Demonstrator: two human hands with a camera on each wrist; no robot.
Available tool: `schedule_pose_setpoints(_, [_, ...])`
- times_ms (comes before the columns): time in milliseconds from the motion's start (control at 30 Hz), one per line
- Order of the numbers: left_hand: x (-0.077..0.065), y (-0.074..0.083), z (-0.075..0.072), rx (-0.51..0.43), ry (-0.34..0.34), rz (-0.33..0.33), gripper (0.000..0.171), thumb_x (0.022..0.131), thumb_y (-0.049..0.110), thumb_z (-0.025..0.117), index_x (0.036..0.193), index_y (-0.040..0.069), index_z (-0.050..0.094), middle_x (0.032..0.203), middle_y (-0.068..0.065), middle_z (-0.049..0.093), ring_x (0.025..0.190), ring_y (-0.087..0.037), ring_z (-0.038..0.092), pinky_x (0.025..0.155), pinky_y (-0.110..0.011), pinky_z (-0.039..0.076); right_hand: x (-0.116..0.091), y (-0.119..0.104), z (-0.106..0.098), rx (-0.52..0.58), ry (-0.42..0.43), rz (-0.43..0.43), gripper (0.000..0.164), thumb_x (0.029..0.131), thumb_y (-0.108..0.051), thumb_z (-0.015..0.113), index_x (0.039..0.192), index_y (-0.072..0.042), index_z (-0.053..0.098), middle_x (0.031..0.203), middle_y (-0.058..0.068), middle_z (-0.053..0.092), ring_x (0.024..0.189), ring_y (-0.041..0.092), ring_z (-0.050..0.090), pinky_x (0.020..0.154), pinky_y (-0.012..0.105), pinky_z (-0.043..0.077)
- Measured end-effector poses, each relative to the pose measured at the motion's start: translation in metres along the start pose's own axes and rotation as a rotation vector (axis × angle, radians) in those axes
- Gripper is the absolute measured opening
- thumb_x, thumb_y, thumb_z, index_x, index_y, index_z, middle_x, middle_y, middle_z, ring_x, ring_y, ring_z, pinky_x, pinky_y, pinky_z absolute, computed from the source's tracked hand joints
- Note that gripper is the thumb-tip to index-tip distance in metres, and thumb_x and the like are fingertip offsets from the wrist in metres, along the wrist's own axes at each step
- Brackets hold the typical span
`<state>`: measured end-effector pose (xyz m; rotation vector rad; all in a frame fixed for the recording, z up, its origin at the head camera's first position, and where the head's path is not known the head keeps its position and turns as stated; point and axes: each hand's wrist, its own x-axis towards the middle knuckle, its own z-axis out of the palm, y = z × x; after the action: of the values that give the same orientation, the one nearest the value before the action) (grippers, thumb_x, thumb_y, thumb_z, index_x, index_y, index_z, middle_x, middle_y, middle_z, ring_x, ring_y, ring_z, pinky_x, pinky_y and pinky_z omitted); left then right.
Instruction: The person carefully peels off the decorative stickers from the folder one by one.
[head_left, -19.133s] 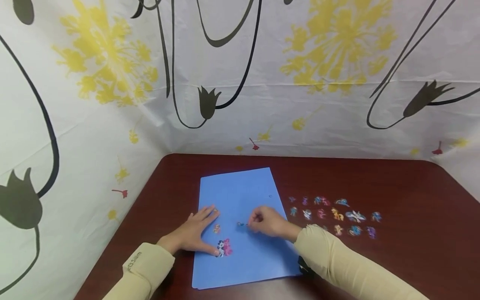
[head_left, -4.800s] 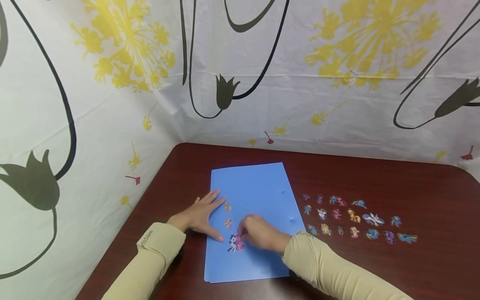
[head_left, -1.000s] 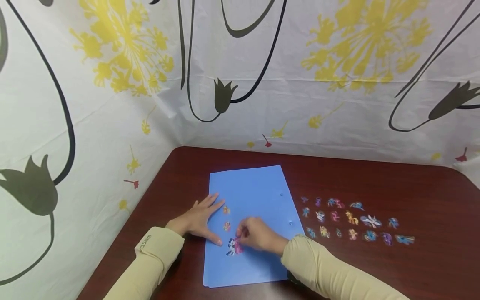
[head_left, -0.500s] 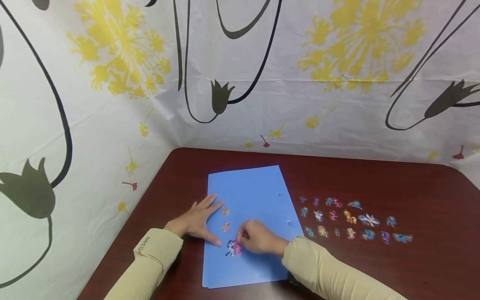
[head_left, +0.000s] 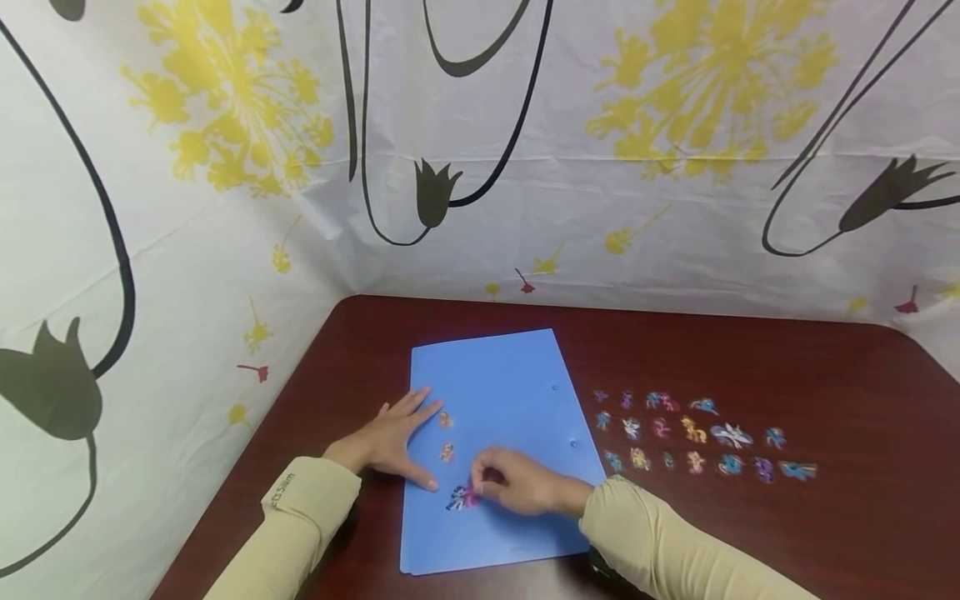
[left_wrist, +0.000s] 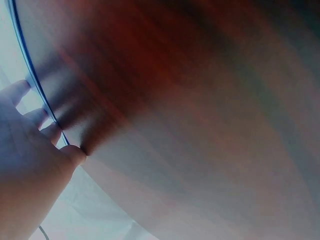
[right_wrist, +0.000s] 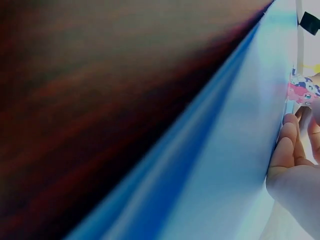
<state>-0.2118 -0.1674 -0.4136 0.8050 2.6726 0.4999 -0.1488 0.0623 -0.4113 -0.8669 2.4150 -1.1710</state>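
Note:
A blue plastic folder [head_left: 495,375] lies on the dark red-brown table. My right hand [head_left: 521,482] pinches the right edge of a sticker of two ponies, one white and one pink [head_left: 459,498], near the folder's lower left. In the right wrist view that pony sticker [right_wrist: 302,91] stands at the fingertips, its printed face showing. My left hand [head_left: 390,437] rests with spread fingers on the folder's left side. Beside it are two small orange-yellow stickers [head_left: 446,419] on the folder. The left wrist view catches the left hand [left_wrist: 35,145] at the folder's edge.
Several small pony stickers [head_left: 694,430] lie in rows on the table right of the folder. Two small round marks [head_left: 573,444] show near the folder's right edge. A white patterned cloth [head_left: 480,125] hangs behind and left of the table.
Earlier, my right hand held a small bluish sticker mid-folder; it has since moved to the pony pair. In the last second its fingers have shifted slightly on that sticker's edge. My left hand stays put.

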Motion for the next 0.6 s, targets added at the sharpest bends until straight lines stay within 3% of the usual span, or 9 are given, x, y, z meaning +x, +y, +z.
schedule_pose_setpoints(200, [0.0, 0.0, 0.0, -0.006, 0.0, -0.003, 0.111, 0.052, 0.064, 0.072, 0.141, 0.017, 0.025, 0.148, -0.008, 0.01, 0.134, -0.027, 0.003, 0.102, -0.055, 0.006, -0.004, 0.0, -0.001, 0.065, 0.027, -0.007, 0.011, 0.088, -0.008, 0.052, 0.078, -0.012, 0.049, 0.079, -0.007, 0.05, 0.079, 0.007, 0.048, 0.073, 0.024, 0.041])
schedule_pose_setpoints(467, [0.002, -0.002, 0.001, -0.02, 0.008, 0.03, 0.111, 0.052, 0.063, 0.072, 0.14, 0.015, 0.027, 0.147, -0.01, 0.011, 0.133, -0.03, 0.005, 0.1, -0.057, 0.007, -0.015, 0.003, -0.007, 0.133, 0.162, 0.041, 0.009, 0.087, -0.004, 0.053, 0.079, -0.009, 0.052, 0.073, -0.005, 0.051, 0.073, 0.008, 0.05, 0.07, 0.024, 0.043])
schedule_pose_setpoints(600, [0.003, -0.004, 0.003, -0.028, 0.018, 0.044, 0.111, 0.052, 0.063, 0.072, 0.14, 0.015, 0.027, 0.147, -0.012, 0.012, 0.133, -0.031, 0.006, 0.099, -0.059, 0.008, -0.026, 0.005, -0.016, 0.182, 0.238, 0.067, 0.004, 0.086, -0.007, 0.056, 0.082, -0.006, 0.056, 0.072, -0.001, 0.054, 0.066, 0.008, 0.05, 0.061, 0.024, 0.044])
